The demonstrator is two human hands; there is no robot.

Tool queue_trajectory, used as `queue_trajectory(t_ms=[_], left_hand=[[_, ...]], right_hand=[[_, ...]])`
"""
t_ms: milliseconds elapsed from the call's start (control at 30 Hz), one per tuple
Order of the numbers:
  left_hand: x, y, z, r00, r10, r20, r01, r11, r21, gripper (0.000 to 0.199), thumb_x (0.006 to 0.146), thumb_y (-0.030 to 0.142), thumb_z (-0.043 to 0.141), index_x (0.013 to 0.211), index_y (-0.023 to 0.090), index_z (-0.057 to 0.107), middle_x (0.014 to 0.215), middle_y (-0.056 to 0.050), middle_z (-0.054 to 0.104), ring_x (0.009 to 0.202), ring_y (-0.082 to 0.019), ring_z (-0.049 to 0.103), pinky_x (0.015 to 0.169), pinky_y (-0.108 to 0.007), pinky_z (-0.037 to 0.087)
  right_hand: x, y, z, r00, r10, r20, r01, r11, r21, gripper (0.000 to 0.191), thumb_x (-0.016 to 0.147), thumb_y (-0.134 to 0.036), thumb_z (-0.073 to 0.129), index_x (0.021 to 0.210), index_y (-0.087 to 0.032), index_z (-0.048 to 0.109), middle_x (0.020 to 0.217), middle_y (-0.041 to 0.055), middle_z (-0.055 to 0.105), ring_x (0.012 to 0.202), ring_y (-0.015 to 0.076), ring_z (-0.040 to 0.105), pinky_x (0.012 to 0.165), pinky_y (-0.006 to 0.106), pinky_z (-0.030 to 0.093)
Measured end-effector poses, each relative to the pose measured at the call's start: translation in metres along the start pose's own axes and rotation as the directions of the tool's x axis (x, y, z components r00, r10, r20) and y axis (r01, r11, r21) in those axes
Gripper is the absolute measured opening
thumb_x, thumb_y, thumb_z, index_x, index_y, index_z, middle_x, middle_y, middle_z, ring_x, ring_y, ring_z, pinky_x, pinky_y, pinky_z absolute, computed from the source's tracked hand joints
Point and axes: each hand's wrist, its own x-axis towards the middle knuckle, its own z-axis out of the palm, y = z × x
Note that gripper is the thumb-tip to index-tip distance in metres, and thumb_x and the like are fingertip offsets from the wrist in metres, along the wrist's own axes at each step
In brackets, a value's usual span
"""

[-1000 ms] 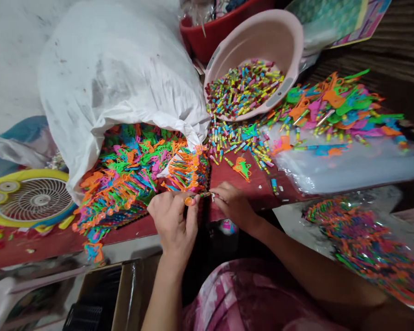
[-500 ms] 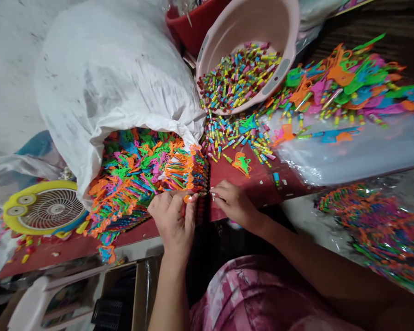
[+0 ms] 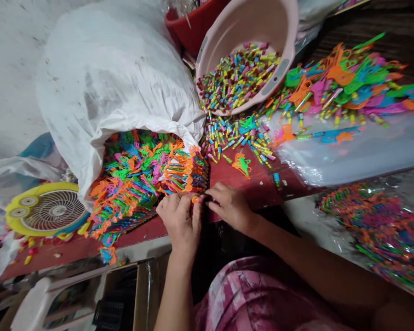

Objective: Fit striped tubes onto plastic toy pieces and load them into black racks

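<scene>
My left hand (image 3: 181,223) is closed in a pinch on a small plastic toy piece, and only its round orange end (image 3: 195,199) shows beside the thumb. Close against it, the fingertips of my right hand (image 3: 229,207) are pinched together; whatever lies between them is hidden. Both hands are at the front edge of the red table (image 3: 262,184). Just behind them stands a neat row of colourful plastic pieces (image 3: 184,172) with orange round ends. More loose pieces (image 3: 138,158) in green, orange, pink and blue spill from the mouth of a white sack (image 3: 124,64).
A pink basin (image 3: 251,23) holds small coloured tubes (image 3: 241,73), with more scattered before it. Plastic pieces (image 3: 345,82) are heaped on clear plastic bags (image 3: 331,156) at right. A yellow fan (image 3: 43,209) sits at left. Below the table are a filled bag (image 3: 389,234) and a carton (image 3: 148,285).
My left hand has shifted right, and my right hand slightly left, so their fingertips now meet. A small white bit seen at my right fingertips before is no longer visible.
</scene>
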Motion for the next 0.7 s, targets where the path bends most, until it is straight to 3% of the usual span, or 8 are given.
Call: queue_trajectory(t_ms=[167, 300, 367, 433, 533, 567, 600, 700], left_hand=[[-0.01, -0.005, 0.006, 0.998, -0.036, -0.054, 0.031, 0.995, -0.091, 0.009, 0.089, 0.029, 0.065, 0.094, 0.022, 0.065, 0.087, -0.002, 0.063, 0.085, -0.018, 0.055, 0.083, -0.035, 0.037], [-0.017, -0.006, 0.004, 0.975, -0.114, -0.192, 0.084, 0.984, -0.159, 0.037, 0.083, 0.034, 0.072, 0.116, 0.021, 0.061, 0.107, -0.007, 0.062, 0.103, -0.022, 0.056, 0.093, -0.039, 0.042], [-0.02, -0.007, 0.004, 0.949, -0.189, -0.25, 0.135, 0.966, -0.22, 0.034, 0.088, 0.035, 0.065, 0.119, 0.021, 0.06, 0.112, -0.009, 0.06, 0.108, -0.022, 0.055, 0.098, -0.041, 0.043], [-0.025, -0.009, 0.008, 0.898, -0.323, -0.298, 0.233, 0.925, -0.299, 0.029, 0.095, 0.034, 0.052, 0.119, 0.021, 0.061, 0.116, -0.009, 0.059, 0.113, -0.021, 0.054, 0.102, -0.041, 0.042], [-0.039, -0.02, 0.026, 0.715, -0.61, -0.343, 0.439, 0.772, -0.459, 0.031, 0.099, 0.035, 0.045, 0.122, 0.02, 0.059, 0.121, -0.009, 0.058, 0.117, -0.019, 0.054, 0.103, -0.038, 0.044], [-0.045, -0.025, 0.034, 0.655, -0.692, -0.304, 0.493, 0.696, -0.521, 0.032, 0.098, 0.037, 0.046, 0.123, 0.021, 0.057, 0.122, -0.009, 0.058, 0.116, -0.018, 0.056, 0.101, -0.037, 0.046], [-0.051, -0.03, 0.042, 0.623, -0.75, -0.224, 0.536, 0.617, -0.577, 0.033, 0.098, 0.039, 0.046, 0.124, 0.021, 0.056, 0.122, -0.01, 0.059, 0.115, -0.018, 0.057, 0.099, -0.035, 0.048], [-0.063, -0.037, 0.061, 0.619, -0.781, 0.082, 0.604, 0.407, -0.686, 0.036, 0.098, 0.04, 0.044, 0.127, 0.021, 0.053, 0.123, -0.011, 0.062, 0.111, -0.018, 0.063, 0.097, -0.035, 0.051]], right_hand=[[0.004, -0.008, 0.006, 1.0, 0.0, -0.016, -0.002, 0.994, -0.107, 0.009, 0.087, -0.017, 0.063, 0.093, -0.021, 0.068, 0.09, 0.0035, 0.063, 0.08, 0.0177, 0.058, 0.07, 0.028, 0.038], [0.006, -0.008, 0.009, 1.0, -0.012, -0.029, 0.007, 0.989, -0.146, 0.005, 0.088, -0.019, 0.063, 0.087, -0.021, 0.067, 0.087, 0.0038, 0.063, 0.077, 0.0172, 0.057, 0.067, 0.028, 0.036], [0.006, -0.008, 0.01, 0.999, -0.012, -0.033, 0.007, 0.989, -0.151, 0.005, 0.088, -0.02, 0.063, 0.087, -0.021, 0.067, 0.086, 0.0034, 0.063, 0.076, 0.017, 0.058, 0.066, 0.028, 0.036], [0.006, -0.008, 0.011, 0.999, -0.012, -0.041, 0.007, 0.99, -0.14, 0.004, 0.088, -0.02, 0.063, 0.087, -0.021, 0.067, 0.085, 0.0028, 0.063, 0.076, 0.0169, 0.059, 0.066, 0.027, 0.036], [0.006, -0.008, 0.014, 0.998, -0.017, -0.064, 0.01, 0.995, -0.098, 0.004, 0.089, -0.02, 0.062, 0.089, -0.021, 0.066, 0.085, 0.0023, 0.064, 0.076, 0.0165, 0.059, 0.066, 0.026, 0.038], [0.006, -0.007, 0.015, 0.997, -0.017, -0.073, 0.01, 0.996, -0.092, 0.004, 0.089, -0.02, 0.062, 0.087, -0.021, 0.066, 0.084, 0.0025, 0.064, 0.076, 0.0165, 0.059, 0.066, 0.026, 0.038], [0.007, -0.007, 0.016, 0.996, -0.013, -0.086, 0.006, 0.996, -0.089, 0.005, 0.089, -0.021, 0.062, 0.085, -0.02, 0.065, 0.083, 0.0028, 0.063, 0.074, 0.0166, 0.059, 0.066, 0.026, 0.039], [0.008, -0.003, 0.016, 0.989, 0.02, -0.145, -0.027, 0.998, -0.052, 0.01, 0.086, -0.02, 0.06, 0.076, -0.019, 0.062, 0.078, 0.0036, 0.062, 0.069, 0.0167, 0.057, 0.063, 0.027, 0.039]])
